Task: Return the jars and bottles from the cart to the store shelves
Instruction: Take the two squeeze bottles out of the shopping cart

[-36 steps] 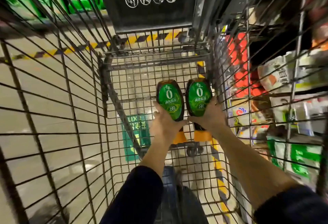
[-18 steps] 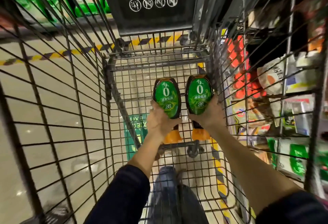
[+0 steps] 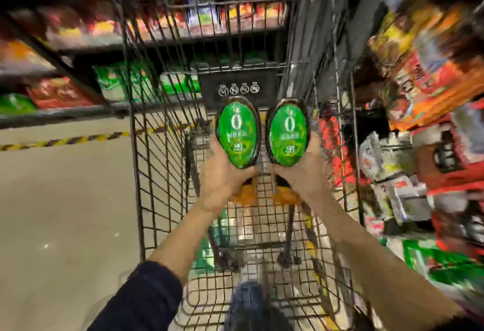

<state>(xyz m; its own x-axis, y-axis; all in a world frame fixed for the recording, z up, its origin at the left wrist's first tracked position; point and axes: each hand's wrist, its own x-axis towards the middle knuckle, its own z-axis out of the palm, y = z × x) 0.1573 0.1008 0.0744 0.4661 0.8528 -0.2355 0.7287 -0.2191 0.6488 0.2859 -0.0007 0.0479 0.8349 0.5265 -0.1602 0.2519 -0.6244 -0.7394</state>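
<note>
Yellow-and-black striped floor tape (image 3: 65,140) at 9 o'clock. Black wire shopping cart (image 3: 157,173) fills the centre. Left hand (image 3: 222,181) grasps a dark bottle with an oval green label (image 3: 237,139), orange cap toward the person, held over the cart basket. Just beside it at 3 o'clock, with a narrow gap, is a second dark green-labelled bottle (image 3: 286,136), clasped the same way by the right hand (image 3: 301,176). Blurred shelves of packaged goods (image 3: 432,95) at far 3 o'clock.

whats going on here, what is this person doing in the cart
A person is reaching into a wire shopping cart with both hands. The left hand grips the left bottle and the right hand grips the right bottle. Both bottles have green labels and are held side by side, orange caps towards the person. Neither is on a shelf yet. Stocked shelves stand around the cart, blurred.
</note>
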